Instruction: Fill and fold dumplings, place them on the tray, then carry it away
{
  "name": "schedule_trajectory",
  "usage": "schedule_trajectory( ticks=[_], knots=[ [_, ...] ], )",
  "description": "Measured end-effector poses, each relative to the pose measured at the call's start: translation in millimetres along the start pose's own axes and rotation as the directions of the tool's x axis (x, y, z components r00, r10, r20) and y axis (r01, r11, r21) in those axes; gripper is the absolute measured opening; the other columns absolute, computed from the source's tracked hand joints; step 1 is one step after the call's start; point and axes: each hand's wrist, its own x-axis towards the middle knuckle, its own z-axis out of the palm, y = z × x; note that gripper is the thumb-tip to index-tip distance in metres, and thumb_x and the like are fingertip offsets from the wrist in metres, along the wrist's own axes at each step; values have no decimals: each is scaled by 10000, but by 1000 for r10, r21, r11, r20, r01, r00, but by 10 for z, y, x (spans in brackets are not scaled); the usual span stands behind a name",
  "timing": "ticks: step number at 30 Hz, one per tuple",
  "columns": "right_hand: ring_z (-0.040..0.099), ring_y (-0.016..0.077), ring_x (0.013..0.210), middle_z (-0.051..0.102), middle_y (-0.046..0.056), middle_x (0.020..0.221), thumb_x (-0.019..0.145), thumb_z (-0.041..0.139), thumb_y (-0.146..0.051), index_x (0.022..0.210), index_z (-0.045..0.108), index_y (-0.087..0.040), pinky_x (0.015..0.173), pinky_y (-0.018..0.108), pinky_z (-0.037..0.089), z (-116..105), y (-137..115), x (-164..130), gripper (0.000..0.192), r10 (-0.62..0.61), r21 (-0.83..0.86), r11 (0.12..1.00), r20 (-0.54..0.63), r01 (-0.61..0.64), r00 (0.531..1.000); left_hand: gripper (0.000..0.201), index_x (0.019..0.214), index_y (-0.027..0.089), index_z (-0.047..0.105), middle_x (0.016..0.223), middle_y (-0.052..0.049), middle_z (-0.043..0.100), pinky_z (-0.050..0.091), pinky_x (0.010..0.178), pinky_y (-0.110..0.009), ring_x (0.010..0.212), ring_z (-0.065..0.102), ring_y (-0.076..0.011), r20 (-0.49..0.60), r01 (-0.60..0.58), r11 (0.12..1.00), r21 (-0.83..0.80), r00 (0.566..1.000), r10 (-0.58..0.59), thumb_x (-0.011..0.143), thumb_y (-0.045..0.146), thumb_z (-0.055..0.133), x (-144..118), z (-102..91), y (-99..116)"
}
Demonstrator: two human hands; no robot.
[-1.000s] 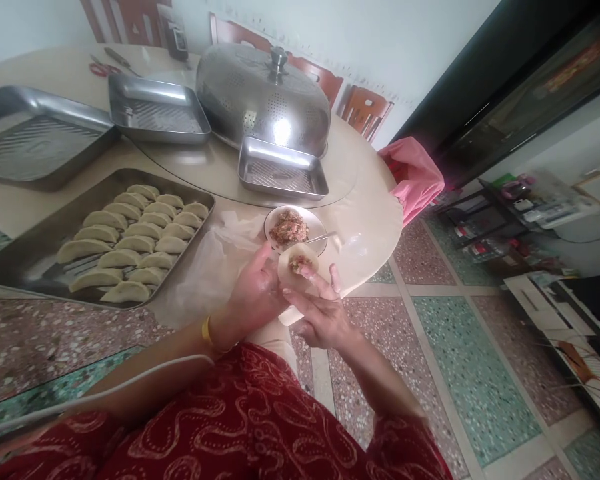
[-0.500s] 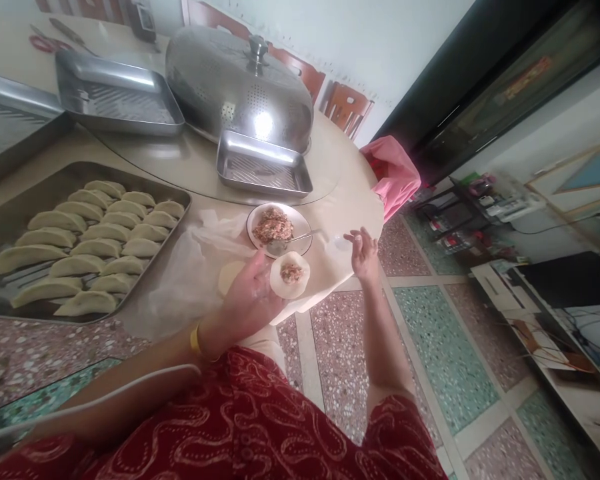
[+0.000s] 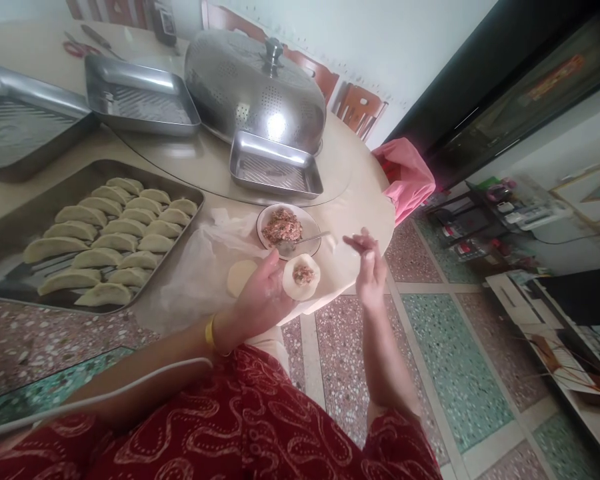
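Note:
My left hand [image 3: 263, 299] holds a round dumpling wrapper [image 3: 301, 276] flat on its fingers, with a small lump of meat filling in its middle. My right hand [image 3: 369, 265] hovers apart to the right, above the table edge, fingers loosely curled and holding nothing. Just beyond the wrapper sits a small bowl of minced filling [image 3: 283, 227] with a spoon [image 3: 310, 237] resting in it. A stack of plain wrappers [image 3: 240, 277] lies on a clear plastic bag [image 3: 200, 267] by my left hand.
A metal tray [image 3: 15, 220] at the left holds several folded dumplings [image 3: 105, 240]. Three bare steel trays [image 3: 275, 167] and a domed perforated steel cover [image 3: 255, 87] stand farther back on the round table. A pink bag [image 3: 405, 175] hangs past the table's right edge.
My right hand left the wrapper, reached out to the right over the table, and now draws back a little with curled fingers. My left hand keeps holding the filled wrapper.

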Motion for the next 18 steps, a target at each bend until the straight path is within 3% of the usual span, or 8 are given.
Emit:
schedule_trajectory(
  ticks=[2,5,8,13,18],
  knots=[
    [448,226,1384,716,8,1115,1033,132,-439,1200,596,-297,1188,628,204,83,-318,-92,513,-140,82,988,83,133,987,656,1233,74,612,1077,-127,725,443,1034,-347,1149,625,-245,-14,-16,1000,18,1000,16,998,554,232,-1,8,-14],
    [391,219,1425,706,2,1127,1026,146,-486,1227,577,-295,1230,611,105,230,-600,-179,512,-278,37,961,182,276,943,652,1246,76,607,1065,-117,723,432,1052,-385,1139,628,-261,-23,-25,999,24,999,26,1003,537,215,-23,57,-16],
    [344,224,1451,699,26,1145,1032,169,-445,1287,532,-250,1248,580,45,324,-661,-190,484,-336,-43,934,244,356,910,602,1279,117,598,1059,-110,721,451,1033,-425,1085,653,-269,-26,-39,999,10,999,39,1006,500,221,-50,95,0],
    [357,239,1444,688,50,1146,1023,215,-440,1292,528,-236,1256,565,20,381,-670,-233,460,-435,-76,882,250,465,865,496,1244,174,621,1035,-102,729,503,962,-444,1022,681,-280,-60,-62,998,-32,996,60,985,477,326,-88,64,49],
    [391,259,1420,668,77,1199,1007,263,-459,1358,491,-230,1248,568,41,393,-688,-403,477,-491,-53,855,234,516,839,561,1078,127,684,911,-123,737,563,833,-355,927,706,-253,-50,-35,997,-62,998,32,982,528,304,-115,19,109]
  ],
)
